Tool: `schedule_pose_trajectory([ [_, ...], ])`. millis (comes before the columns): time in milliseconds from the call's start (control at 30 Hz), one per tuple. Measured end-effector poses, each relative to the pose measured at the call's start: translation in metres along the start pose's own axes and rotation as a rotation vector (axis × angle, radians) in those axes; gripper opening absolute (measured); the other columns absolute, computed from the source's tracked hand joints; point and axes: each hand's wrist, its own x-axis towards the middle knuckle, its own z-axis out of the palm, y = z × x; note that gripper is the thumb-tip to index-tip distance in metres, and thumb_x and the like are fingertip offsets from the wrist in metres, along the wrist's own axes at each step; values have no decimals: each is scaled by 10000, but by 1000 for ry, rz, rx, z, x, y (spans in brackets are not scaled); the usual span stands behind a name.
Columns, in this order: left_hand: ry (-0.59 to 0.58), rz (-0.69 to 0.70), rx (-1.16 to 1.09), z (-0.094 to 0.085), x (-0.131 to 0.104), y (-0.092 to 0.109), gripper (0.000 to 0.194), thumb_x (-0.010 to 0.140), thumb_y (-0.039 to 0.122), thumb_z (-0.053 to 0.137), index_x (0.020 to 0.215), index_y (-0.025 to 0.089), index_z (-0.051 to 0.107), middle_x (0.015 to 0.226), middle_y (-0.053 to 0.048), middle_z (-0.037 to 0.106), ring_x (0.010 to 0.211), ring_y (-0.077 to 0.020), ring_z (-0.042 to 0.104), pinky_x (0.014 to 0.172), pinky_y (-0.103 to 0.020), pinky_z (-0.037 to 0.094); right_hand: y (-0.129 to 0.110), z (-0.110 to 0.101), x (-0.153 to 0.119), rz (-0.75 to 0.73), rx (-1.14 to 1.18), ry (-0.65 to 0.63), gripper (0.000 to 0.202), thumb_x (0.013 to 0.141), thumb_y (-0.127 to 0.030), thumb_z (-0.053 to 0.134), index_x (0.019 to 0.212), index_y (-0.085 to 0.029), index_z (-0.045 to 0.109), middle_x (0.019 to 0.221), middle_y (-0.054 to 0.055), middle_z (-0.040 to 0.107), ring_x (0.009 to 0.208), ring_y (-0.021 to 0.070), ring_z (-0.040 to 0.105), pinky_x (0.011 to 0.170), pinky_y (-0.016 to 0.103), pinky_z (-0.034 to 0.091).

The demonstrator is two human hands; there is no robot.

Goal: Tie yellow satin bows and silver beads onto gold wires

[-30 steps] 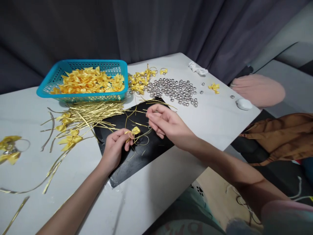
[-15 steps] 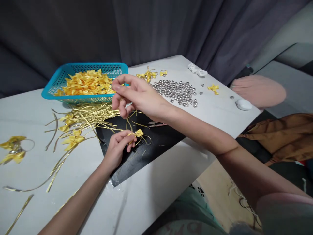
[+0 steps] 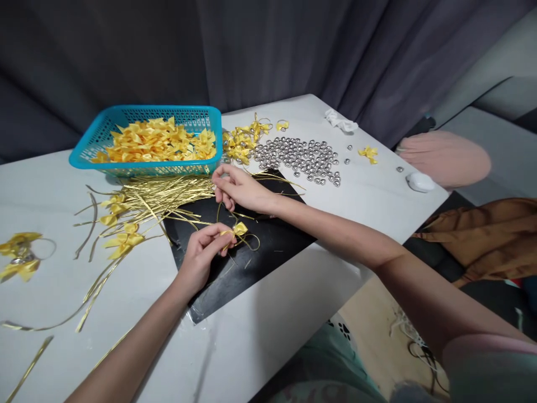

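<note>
My left hand point(image 3: 207, 252) pinches a yellow ribbon bow point(image 3: 240, 229) with a thin gold cord point(image 3: 254, 243) looping out of it, low over a black mat point(image 3: 247, 277). Above and a little to the right of it, my right hand point(image 3: 235, 187) has its thumb and fingers pressed together. What they hold, if anything, is too small to make out. Just left of this hand lies a pile of cut gold cords point(image 3: 168, 193). My right forearm passes over the mat and hides part of it.
A blue basket point(image 3: 145, 165) of yellow bows stands at the back left. Silver heart-shaped beads point(image 3: 302, 157) are scattered behind the mat, beside finished-looking bows point(image 3: 241, 146). More bows point(image 3: 123, 242) lie at left. White crumpled tissue point(image 3: 340, 121) and a white object point(image 3: 420, 181) lie at right.
My right hand has come down and slightly right, from in front of the basket to beside the cord pile. My left hand keeps its hold on the bow, nearly still.
</note>
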Motion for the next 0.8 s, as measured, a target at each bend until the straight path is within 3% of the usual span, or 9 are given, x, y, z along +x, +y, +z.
schedule_pose_trajectory([
  [100, -13, 58, 22, 0, 1, 1, 168, 779, 286, 676, 632, 206, 695, 744, -19, 586, 785, -179, 524, 744, -263, 396, 9, 5, -6, 21, 54, -41, 181, 976, -122, 412, 819, -209, 386, 515, -110, 515, 411, 50, 486, 410, 123, 389],
  [200, -52, 70, 13, 0, 2, 2, 186, 795, 307, 674, 641, 207, 700, 882, -57, 640, 974, -234, 554, 867, -287, 394, 17, 11, -8, -53, 81, 26, 140, 967, -153, 430, 839, -206, 409, 547, -109, 504, 420, 36, 437, 408, 108, 351],
  [300, -75, 51, -14, -1, 0, 2, 195, 817, 326, 657, 667, 207, 691, 895, -67, 680, 984, -248, 583, 847, -293, 411, 28, 15, -7, -102, 43, 142, 122, 964, -172, 423, 849, -211, 405, 557, -110, 474, 422, 38, 401, 409, 118, 319],
  [433, -56, 49, -47, 0, -2, 2, 196, 810, 331, 664, 661, 205, 679, 852, -58, 676, 938, -236, 581, 795, -277, 413, 39, 14, -10, -74, -52, 160, 104, 954, -188, 415, 854, -212, 401, 563, -104, 466, 412, 53, 389, 407, 151, 297],
  [567, -13, 47, -71, 0, -1, 2, 198, 797, 327, 664, 643, 202, 670, 836, -53, 648, 914, -228, 565, 751, -269, 406, 40, 5, -27, -82, -110, 184, 86, 930, -179, 436, 848, -201, 423, 555, -96, 438, 475, 69, 418, 476, 168, 314],
  [800, 29, 53, -86, 0, 2, 1, 171, 777, 320, 679, 649, 212, 710, 949, -51, 584, 896, -201, 522, 701, -256, 403, 43, -10, -63, -49, -193, 230, 97, 920, -257, 451, 844, -202, 430, 571, -87, 393, 498, 84, 345, 496, 202, 242],
])
